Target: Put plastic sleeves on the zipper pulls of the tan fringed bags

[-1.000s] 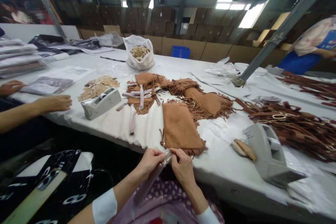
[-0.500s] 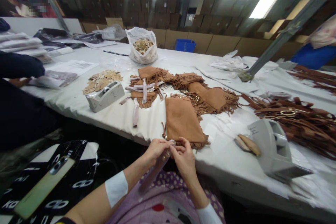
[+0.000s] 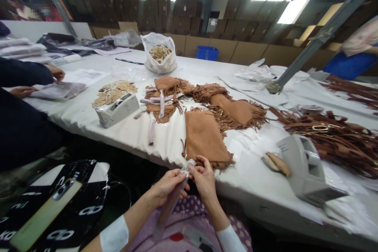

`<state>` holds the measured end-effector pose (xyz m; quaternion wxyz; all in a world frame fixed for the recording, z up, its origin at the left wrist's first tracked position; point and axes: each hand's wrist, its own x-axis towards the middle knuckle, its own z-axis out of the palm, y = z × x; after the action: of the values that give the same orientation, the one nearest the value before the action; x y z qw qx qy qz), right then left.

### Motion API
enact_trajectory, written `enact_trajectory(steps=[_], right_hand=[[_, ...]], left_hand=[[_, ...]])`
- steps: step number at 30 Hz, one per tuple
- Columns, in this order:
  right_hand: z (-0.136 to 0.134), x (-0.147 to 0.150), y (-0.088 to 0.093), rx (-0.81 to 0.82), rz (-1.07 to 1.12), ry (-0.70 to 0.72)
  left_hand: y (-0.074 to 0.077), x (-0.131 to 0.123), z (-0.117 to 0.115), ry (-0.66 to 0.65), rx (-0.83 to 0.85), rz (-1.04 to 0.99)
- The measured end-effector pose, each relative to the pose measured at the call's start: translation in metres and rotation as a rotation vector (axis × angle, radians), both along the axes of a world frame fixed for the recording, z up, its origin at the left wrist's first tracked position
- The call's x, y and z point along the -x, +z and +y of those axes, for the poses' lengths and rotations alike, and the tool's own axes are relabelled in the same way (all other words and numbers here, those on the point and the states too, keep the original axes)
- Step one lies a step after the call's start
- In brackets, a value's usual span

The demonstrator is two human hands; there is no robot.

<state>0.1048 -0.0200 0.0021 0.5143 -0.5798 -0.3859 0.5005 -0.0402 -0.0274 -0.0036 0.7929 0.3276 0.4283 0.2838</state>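
Above my lap I hold a long, narrow strip in pale, translucent wrapping [image 3: 169,210], with a clear crumpled end up between my fingertips. My left hand [image 3: 169,185] is closed round the strip just below that end. Thumb and fingers of my right hand [image 3: 204,176] pinch the wrapping at its top. Just beyond my hands, a tan fringed leather pouch [image 3: 203,136] lies flat at the table's edge, its zip pull hanging at the left. More fringed pouches [image 3: 232,108] are heaped behind it. Similar wrapped strips [image 3: 152,129] lie to the left.
Tape dispensers stand on the left [image 3: 118,109] and right [image 3: 307,169]. Brown straps [image 3: 330,132] pile up at the right. Tan leather pieces [image 3: 115,90] and a filled plastic bag [image 3: 159,53] are farther back. A co-worker's hands [image 3: 56,73] handle packaging; a phone [image 3: 45,216] lies lower left.
My left hand has slid down and left along the wrapped strip, so its crumpled clear end now shows. The co-worker's hand at left has lifted into view.
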Motion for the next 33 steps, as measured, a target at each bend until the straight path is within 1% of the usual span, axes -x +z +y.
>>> enact_trajectory(steps=[5,8,11,14,17,23,27,33], right_hand=[[-0.002,-0.001,-0.005,-0.018,-0.030,-0.003],[-0.003,-0.002,-0.006,-0.031,-0.063,-0.008],[-0.009,-0.003,-0.006,-0.044,-0.082,0.011],[-0.016,-0.003,-0.007,-0.036,-0.049,0.046],[-0.020,-0.001,-0.009,-0.027,0.041,0.063],[-0.016,0.002,-0.011,0.011,0.229,0.066],[-0.017,0.001,-0.007,0.029,0.314,0.041],[-0.015,0.000,-0.006,0.032,0.319,0.024]], left_hand=[[-0.004,-0.018,-0.005,0.155,-0.129,0.092],[-0.005,-0.025,-0.007,0.229,-0.154,0.116],[-0.003,-0.027,-0.008,0.252,-0.113,0.083],[0.003,-0.026,-0.008,0.287,-0.082,0.052],[0.007,-0.025,-0.009,0.327,-0.070,0.058],[0.010,-0.024,-0.008,0.372,-0.055,0.027],[0.009,-0.025,-0.008,0.370,-0.106,0.037],[0.004,-0.024,-0.011,0.404,-0.258,0.098]])
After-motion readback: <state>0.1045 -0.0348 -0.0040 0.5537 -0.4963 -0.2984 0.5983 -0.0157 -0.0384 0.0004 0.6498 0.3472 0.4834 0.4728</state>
